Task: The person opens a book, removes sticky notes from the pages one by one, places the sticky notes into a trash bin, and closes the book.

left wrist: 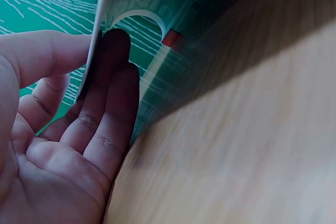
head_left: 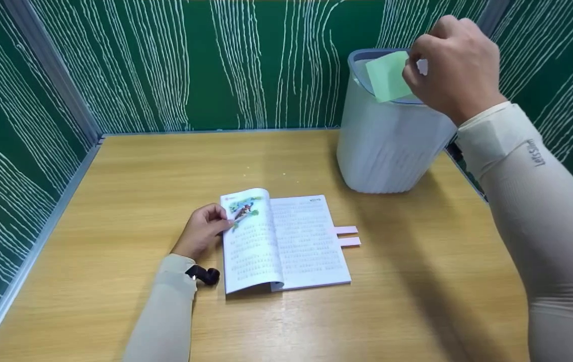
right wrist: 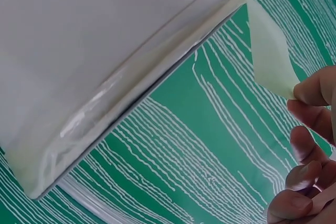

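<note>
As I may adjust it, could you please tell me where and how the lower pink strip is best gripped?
Probably pinch the lower pink strip by its outer end, coming from the right, since it juts past the right edge of the open book.

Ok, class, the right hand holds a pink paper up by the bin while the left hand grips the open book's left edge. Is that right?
Not quite: the paper that the right hand holds up by the bin is light green, not pink, as the head view shows. The rest stands.
</note>
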### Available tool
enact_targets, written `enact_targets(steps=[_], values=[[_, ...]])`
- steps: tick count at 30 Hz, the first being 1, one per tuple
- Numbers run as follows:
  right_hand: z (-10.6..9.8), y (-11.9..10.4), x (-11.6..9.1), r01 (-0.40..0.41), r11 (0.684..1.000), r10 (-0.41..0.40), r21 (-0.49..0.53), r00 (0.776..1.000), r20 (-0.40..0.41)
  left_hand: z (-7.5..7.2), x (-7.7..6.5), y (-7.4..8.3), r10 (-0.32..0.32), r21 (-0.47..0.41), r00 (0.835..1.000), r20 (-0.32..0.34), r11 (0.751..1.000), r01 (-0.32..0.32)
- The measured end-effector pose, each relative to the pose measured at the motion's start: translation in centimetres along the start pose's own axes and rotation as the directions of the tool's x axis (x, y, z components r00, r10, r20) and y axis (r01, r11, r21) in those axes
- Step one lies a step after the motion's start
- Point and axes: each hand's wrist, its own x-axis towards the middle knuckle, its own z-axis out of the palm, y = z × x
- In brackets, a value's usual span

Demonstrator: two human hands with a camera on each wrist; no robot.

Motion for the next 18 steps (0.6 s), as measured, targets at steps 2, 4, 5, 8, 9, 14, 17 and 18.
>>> enact_targets(steps=[2, 4, 5, 8, 9, 14, 17, 18], values=[[-0.09, 0.10, 0.08, -0.017, 1.000, 0.017, 0.000, 1.000, 0.001, -0.07, -0.12, 0.09, -0.003, 0.003, 1.000, 0.004, 1.000, 0.003], [-0.17, 0.25, 0.19, -0.034, 0.999, 0.034, 0.001, 0.999, -0.001, -0.08, -0.19, 0.17, -0.006, 0.003, 1.000, 0.006, 1.000, 0.006], [-0.21, 0.34, 0.24, -0.041, 0.999, 0.041, 0.003, 0.999, -0.003, -0.07, -0.20, 0.21, -0.007, 0.002, 1.000, 0.007, 1.000, 0.007], [-0.27, 0.57, 0.30, -0.068, 0.998, 0.068, 0.012, 0.998, -0.006, -0.06, -0.16, 0.24, -0.008, -0.007, 1.000, 0.009, 1.000, 0.008], [-0.27, 0.62, 0.28, -0.081, 0.997, 0.081, 0.017, 0.997, -0.005, -0.06, -0.13, 0.21, -0.009, -0.009, 1.000, 0.009, 1.000, 0.009], [-0.20, 0.75, -0.03, -0.135, 0.990, 0.135, 0.040, 0.991, 0.002, -0.11, -0.09, 0.13, -0.010, -0.021, 1.000, 0.009, 1.000, 0.011], [-0.16, 0.86, -0.16, -0.155, 0.987, 0.155, 0.040, 0.988, 0.000, -0.15, -0.09, 0.04, -0.012, -0.025, 1.000, 0.007, 1.000, 0.012], [-0.14, 0.91, -0.19, -0.161, 0.986, 0.161, 0.038, 0.987, 0.001, -0.17, -0.09, 0.01, -0.012, -0.024, 1.000, 0.008, 1.000, 0.012]])
